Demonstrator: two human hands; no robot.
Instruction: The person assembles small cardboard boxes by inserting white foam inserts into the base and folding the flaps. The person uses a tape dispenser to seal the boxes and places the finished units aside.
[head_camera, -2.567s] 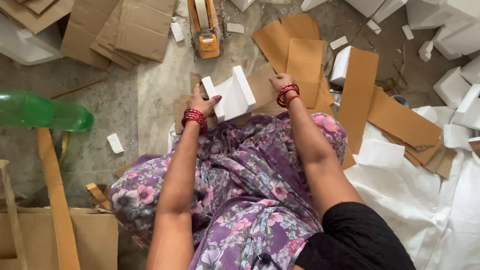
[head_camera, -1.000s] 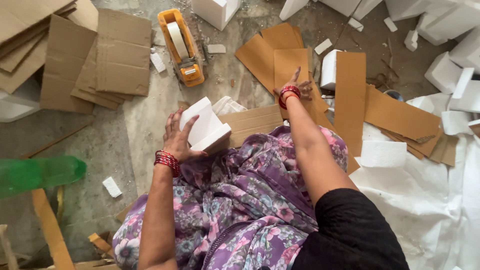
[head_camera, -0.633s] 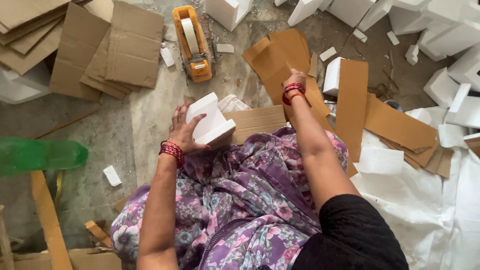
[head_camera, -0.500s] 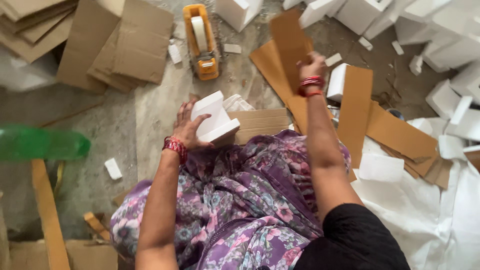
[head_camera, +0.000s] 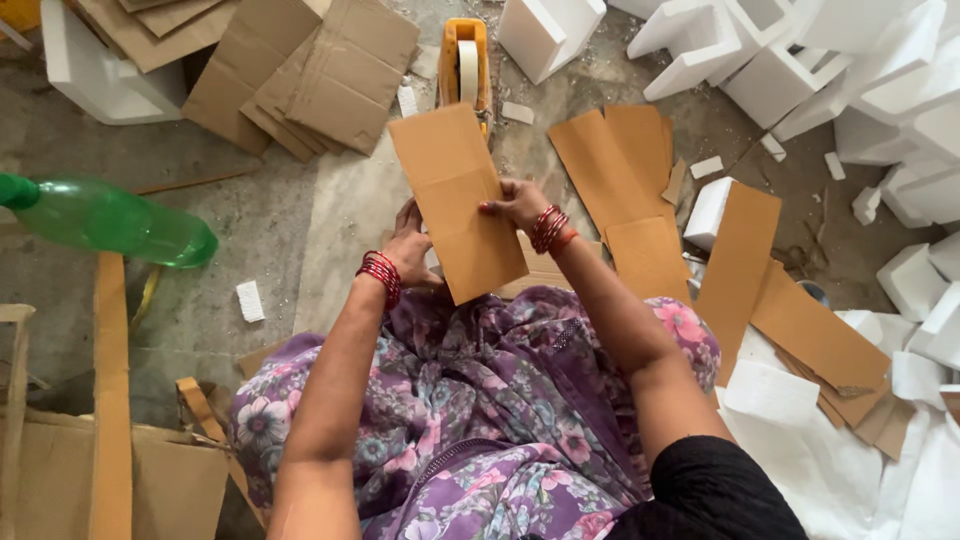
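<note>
On a dusty concrete floor (head_camera: 300, 230) strewn with white foam blocks (head_camera: 800, 60) and cardboard sheets (head_camera: 300, 70), a right hand (head_camera: 515, 205) grips a cardboard strip (head_camera: 458, 200) above the lap; the left hand (head_camera: 410, 245) is partly hidden behind it, grip unclear.

Bare grey concrete floor (head_camera: 250, 215), dusty, in soft daylight.

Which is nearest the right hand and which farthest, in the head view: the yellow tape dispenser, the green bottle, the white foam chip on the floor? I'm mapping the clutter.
From the right hand:
1. Yellow tape dispenser, just beyond the hand, top centre.
2. White foam chip, on the floor, left of the left hand.
3. Green bottle, lying at the far left.
</note>
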